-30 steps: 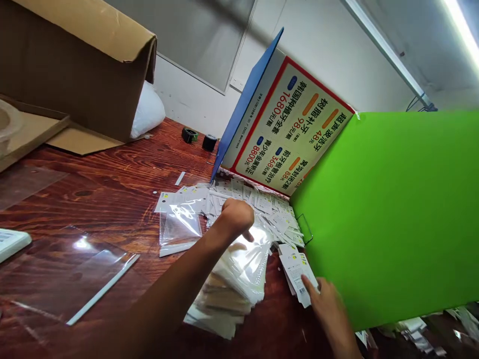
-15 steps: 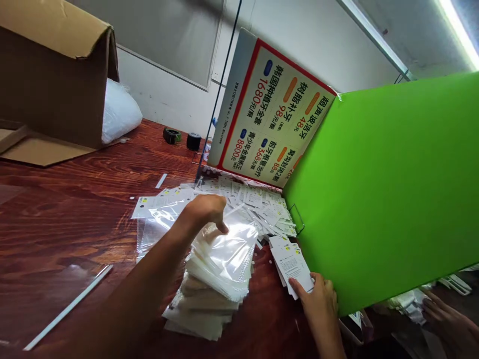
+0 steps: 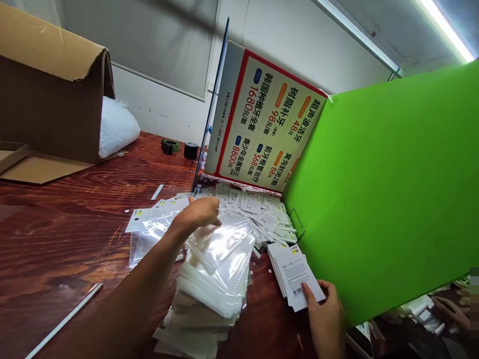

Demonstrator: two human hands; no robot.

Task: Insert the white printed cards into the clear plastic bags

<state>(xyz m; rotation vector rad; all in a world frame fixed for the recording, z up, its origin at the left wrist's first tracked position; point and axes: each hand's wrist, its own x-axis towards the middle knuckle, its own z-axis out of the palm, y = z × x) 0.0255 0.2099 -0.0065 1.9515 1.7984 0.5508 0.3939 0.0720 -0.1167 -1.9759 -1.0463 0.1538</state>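
Many clear, flat plastic sleeves [image 3: 229, 249] remain stacked beneath your left hand [image 3: 199, 211], its grip unclear, while your right hand [image 3: 325, 313] pinches an apparently unsleeved white rectangular printed card [image 3: 296, 275].

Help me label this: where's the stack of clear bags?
The stack lies low, left of centre in the head view, with the left hand at its far end.

Your stack of bags [image 3: 222, 279] is clear plastic, so glossy you get white glare off its top. Right of that stack, your cards [image 3: 294, 274] look like stiff, smooth paper, nearly matt. Under the stack you have a wood-grained table [image 3: 67, 229] with a soft sheen. Farther right of the stack, your green panel [image 3: 385, 194] looks smooth and matt; far left of the stack, the box [image 3: 48, 104] is matt cardboard.
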